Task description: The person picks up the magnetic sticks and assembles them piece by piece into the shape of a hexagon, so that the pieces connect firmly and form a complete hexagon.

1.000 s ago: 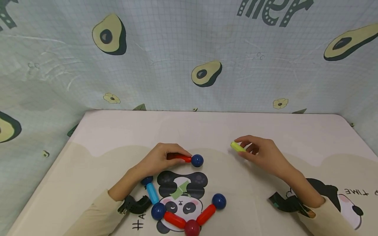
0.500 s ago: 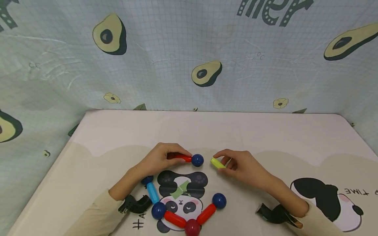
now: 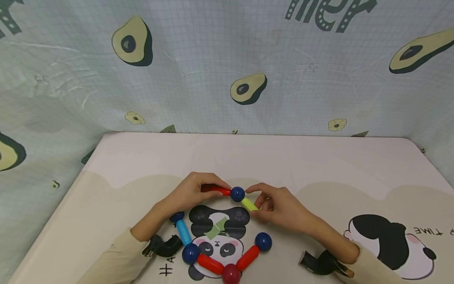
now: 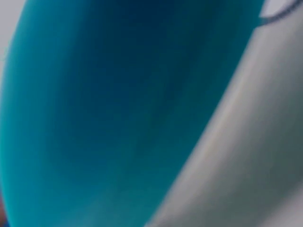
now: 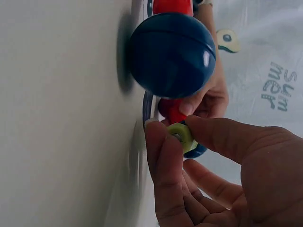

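Note:
My left hand (image 3: 193, 193) pinches a red rod (image 3: 223, 191), with a blue ball (image 3: 237, 194) at its right end. Between thumb and fingertips my right hand (image 3: 283, 209) holds a yellow-green rod (image 3: 250, 204), whose upper-left end meets that ball; whether it is joined I cannot tell. The right wrist view shows the rod's near end (image 5: 181, 137), six-sided with a round metallic centre. A blurred teal shape (image 4: 104, 113) fills most of the left wrist view. The left hand hides the red rod's other end.
Nearer me lies a chain: a dark blue ball (image 3: 177, 217), light blue rod (image 3: 183, 232), blue ball (image 3: 190, 253), red rod (image 3: 210, 264), dark red ball (image 3: 231, 274), red rod (image 3: 247, 258) and blue ball (image 3: 263, 241). Panda prints mark the pale table (image 3: 248, 154); an avocado-print curtain (image 3: 198, 47) hangs behind.
My right hand has brought the yellow-green rod leftward and nearer me, from well right of the blue ball to against it. The left hand and the chain have stayed put.

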Motion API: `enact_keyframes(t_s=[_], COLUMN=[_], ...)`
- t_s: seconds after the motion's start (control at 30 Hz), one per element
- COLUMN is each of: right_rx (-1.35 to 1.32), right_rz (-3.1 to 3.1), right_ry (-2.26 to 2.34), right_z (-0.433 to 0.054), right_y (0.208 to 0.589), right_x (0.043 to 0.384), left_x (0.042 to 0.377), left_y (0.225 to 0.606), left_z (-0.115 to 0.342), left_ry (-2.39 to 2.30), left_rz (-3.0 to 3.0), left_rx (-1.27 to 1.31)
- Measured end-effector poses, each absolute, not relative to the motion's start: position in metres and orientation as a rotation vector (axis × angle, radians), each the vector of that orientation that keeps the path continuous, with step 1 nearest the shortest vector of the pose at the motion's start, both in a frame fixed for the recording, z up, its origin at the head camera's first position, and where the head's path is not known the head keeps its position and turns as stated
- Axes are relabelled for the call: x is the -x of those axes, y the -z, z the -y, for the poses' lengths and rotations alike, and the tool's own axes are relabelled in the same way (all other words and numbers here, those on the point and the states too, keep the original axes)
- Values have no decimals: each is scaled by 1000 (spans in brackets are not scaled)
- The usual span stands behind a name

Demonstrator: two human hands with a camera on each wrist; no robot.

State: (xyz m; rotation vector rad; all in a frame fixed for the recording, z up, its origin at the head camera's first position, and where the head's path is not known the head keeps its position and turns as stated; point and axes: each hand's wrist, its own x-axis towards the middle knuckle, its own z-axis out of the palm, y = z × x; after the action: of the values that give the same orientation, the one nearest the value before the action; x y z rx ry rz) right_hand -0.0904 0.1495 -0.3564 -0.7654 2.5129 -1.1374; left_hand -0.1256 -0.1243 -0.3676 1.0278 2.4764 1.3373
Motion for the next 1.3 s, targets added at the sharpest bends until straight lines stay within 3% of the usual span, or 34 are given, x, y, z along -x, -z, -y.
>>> enact_keyframes(t_s=[0.93,1.3], right_rx=[797,817], right_rz=[-2312,-2581], right_ry=[1060,1075], right_z=[-151,-166], right_y=[352,354], right_x=[89,104], left_x=[121,123], left_y=[362,360], left_z=[117,126], left_ry=[-1200,-1218], left_rz=[-2438,-2727], left_rx=[-1173,-892])
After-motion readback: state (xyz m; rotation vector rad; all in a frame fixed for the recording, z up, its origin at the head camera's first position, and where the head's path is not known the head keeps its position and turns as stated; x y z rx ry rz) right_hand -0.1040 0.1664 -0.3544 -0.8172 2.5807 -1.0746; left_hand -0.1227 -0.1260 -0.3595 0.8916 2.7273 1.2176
